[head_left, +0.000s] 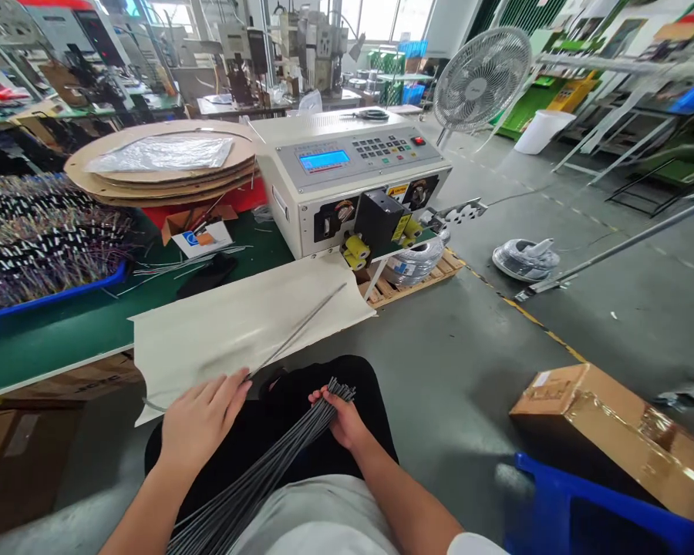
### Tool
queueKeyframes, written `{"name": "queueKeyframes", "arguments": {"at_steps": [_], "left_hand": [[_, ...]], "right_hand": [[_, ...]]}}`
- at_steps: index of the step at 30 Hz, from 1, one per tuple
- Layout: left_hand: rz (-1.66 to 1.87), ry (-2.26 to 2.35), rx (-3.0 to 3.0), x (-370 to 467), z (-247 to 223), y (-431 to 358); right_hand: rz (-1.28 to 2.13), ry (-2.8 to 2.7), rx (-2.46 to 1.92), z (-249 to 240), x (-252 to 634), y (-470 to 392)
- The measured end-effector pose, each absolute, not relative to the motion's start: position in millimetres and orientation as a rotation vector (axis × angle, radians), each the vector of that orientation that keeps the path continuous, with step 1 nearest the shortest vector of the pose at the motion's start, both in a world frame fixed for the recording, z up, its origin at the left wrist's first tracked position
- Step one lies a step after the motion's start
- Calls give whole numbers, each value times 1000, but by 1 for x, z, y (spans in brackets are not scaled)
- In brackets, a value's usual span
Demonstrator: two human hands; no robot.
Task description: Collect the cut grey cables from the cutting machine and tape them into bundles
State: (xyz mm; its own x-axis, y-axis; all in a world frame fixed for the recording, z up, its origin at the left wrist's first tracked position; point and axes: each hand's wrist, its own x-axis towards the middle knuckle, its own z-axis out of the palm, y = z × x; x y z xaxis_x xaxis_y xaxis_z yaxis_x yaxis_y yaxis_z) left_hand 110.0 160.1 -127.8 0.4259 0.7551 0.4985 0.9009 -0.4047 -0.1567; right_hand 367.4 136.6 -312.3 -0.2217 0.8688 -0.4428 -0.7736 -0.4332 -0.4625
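My right hand (342, 416) is closed around a thick bundle of thin grey cables (289, 451), close to its cut ends. The bundle slants down across my lap toward the lower left. Over the near edge of a curved cream sheet (225, 327), my left hand (205, 416) has its fingertips and thumb together on a few loose grey cables (301, 327). These stretch up and right across the sheet; their lower ends are hidden by the hand. Behind the sheet stands a wire cutting and stripping machine (352, 173) with a lit blue display and yellow rollers.
Round cardboard discs (167, 166) are stacked left of the machine. A blue tray (52, 297) full of short wire pieces sits on the green table (63, 335). A cable coil (413, 262) rests on a pallet. At right are a fan (480, 81), a carton (613, 432) and a blue stool (584, 493).
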Motion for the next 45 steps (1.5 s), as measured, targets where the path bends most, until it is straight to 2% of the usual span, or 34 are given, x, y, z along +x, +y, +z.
{"name": "queueKeyframes", "arguments": {"at_steps": [5,11,15,23,33,40,45], "left_hand": [[-524,-1239,-2479,97,-147,102],[-383,-1430,-2586,90,-202,40],[-381,-1545,-2661,81,-219,15],[-437,-1562,-2724,72,-221,-1],[-893,-1856,-2359,87,-224,-2],[-911,-1882,-2374,90,-225,-2],[-752,-1858,-2595,84,-226,-4]], "right_hand": [[1807,-121,-895,-313,364,137],[1767,-103,-945,-315,359,137],[1756,-115,-971,-317,358,137],[1793,-136,-983,-316,355,138],[1803,-244,-942,-312,355,134],[1840,-260,-907,-307,357,134],[1780,-255,-893,-306,355,132]]}}
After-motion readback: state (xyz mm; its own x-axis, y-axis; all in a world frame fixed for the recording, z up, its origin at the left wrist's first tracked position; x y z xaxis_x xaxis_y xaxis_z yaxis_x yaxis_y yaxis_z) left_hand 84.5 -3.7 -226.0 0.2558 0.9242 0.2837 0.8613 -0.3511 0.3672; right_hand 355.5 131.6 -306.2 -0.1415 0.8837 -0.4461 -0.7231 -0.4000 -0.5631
